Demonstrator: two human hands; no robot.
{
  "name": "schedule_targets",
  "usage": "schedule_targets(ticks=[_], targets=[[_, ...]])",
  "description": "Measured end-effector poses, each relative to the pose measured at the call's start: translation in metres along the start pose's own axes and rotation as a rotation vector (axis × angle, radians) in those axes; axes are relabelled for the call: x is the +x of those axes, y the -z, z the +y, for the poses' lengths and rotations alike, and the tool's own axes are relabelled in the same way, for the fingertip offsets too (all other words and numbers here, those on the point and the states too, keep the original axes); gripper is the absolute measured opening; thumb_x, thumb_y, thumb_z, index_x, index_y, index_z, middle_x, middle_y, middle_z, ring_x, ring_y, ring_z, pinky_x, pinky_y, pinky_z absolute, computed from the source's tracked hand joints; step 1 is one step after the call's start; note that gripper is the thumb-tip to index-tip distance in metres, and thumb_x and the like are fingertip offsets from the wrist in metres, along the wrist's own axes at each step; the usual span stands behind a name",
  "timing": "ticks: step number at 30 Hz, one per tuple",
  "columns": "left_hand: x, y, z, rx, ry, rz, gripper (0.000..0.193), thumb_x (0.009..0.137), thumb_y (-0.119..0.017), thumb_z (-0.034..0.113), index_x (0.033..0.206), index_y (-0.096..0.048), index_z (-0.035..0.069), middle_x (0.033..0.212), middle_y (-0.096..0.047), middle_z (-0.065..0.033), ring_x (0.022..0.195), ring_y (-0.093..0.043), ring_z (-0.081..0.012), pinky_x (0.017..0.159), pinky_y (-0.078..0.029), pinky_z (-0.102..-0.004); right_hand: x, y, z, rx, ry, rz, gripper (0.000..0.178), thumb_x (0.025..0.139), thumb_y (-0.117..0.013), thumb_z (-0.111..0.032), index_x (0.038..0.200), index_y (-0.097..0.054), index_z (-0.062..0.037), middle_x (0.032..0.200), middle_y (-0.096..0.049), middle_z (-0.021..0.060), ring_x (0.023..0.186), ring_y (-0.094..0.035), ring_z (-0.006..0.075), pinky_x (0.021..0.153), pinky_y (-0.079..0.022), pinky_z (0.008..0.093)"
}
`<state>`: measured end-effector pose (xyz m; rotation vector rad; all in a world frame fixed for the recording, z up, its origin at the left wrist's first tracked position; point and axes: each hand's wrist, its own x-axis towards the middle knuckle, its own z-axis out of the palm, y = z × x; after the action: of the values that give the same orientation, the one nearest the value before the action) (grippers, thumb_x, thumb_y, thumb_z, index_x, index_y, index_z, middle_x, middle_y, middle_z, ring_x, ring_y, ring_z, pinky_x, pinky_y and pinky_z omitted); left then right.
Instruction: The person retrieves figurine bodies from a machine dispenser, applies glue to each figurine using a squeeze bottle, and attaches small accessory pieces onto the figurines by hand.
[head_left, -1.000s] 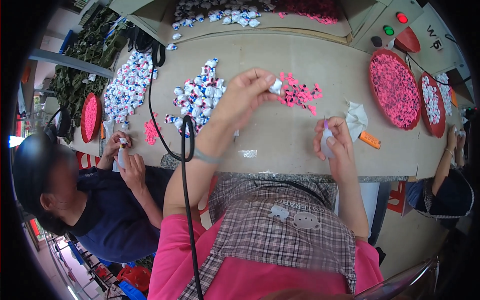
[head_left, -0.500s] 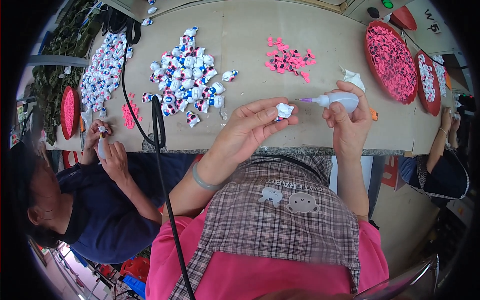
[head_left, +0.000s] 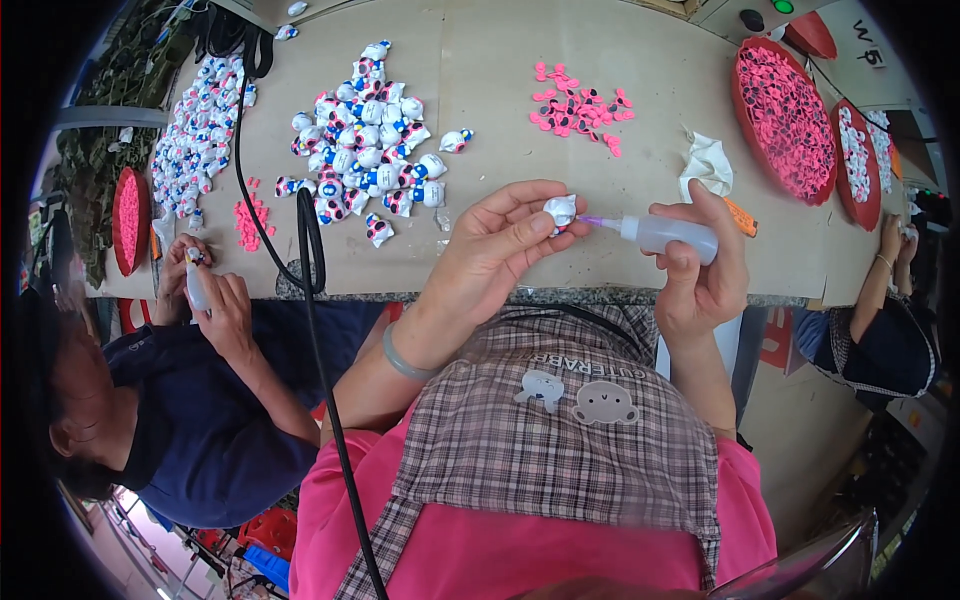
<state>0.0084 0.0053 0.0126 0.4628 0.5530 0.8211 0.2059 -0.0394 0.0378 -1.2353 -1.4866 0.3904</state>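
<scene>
My left hand [head_left: 510, 232] pinches a small white figurine [head_left: 562, 211] between thumb and fingers above the near table edge. In my right hand [head_left: 700, 262] lies a translucent squeeze bottle [head_left: 672, 238] with a thin purple needle tip, held level. That tip points left and is at or very close to the figurine; whether it touches I cannot tell. Left of my hands is a heap of white, blue and pink figurines [head_left: 365, 150]. Beyond them several small pink pieces [head_left: 580, 108], some with dark faces, lie scattered on the table.
A crumpled white cloth [head_left: 706, 162] and an orange object [head_left: 740, 218] lie by my right hand. Red trays [head_left: 738, 120] of pink and white pieces stand at right. A black cable [head_left: 318, 250] hangs across the left. Co-workers sit at left [head_left: 200, 420] and far right [head_left: 880, 330].
The bottle has moved left and slightly down, bringing its tip to the figurine. My left hand has turned the figurine slightly. My right index finger has lifted along the bottle.
</scene>
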Motion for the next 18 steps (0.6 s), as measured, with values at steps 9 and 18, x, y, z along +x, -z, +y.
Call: schedule_targets(ticks=[9, 18], targets=[[-0.0005, 0.0015, -0.0008, 0.053, -0.016, 0.008, 0.028, 0.092, -0.055, 0.007, 0.119, -0.052, -0.001, 0.119, -0.058, -0.0193, 0.107, -0.061, -0.0272, 0.094, -0.05, -0.0355, 0.0002, -0.0002, 0.0016, -0.142, 0.13, -0.015, 0.044, 0.095, -0.054, -0.026, 0.123, -0.049, 0.0073, 0.085, -0.067, 0.0168, 0.062, -0.06, 0.0135, 0.055, -0.046, 0.0228], [-0.0021, -0.0008, -0.0005, 0.114, -0.048, 0.007, 0.022, 0.091, -0.056, 0.006, 0.113, -0.053, 0.001, 0.114, -0.061, -0.0155, 0.105, -0.062, -0.0273, 0.093, -0.051, -0.0368, 0.0003, -0.0017, -0.0016, -0.152, 0.126, -0.018, 0.044, 0.095, -0.055, -0.026, 0.122, -0.05, 0.008, 0.085, -0.067, 0.0175, 0.066, -0.062, 0.0152, 0.057, -0.047, 0.0234]])
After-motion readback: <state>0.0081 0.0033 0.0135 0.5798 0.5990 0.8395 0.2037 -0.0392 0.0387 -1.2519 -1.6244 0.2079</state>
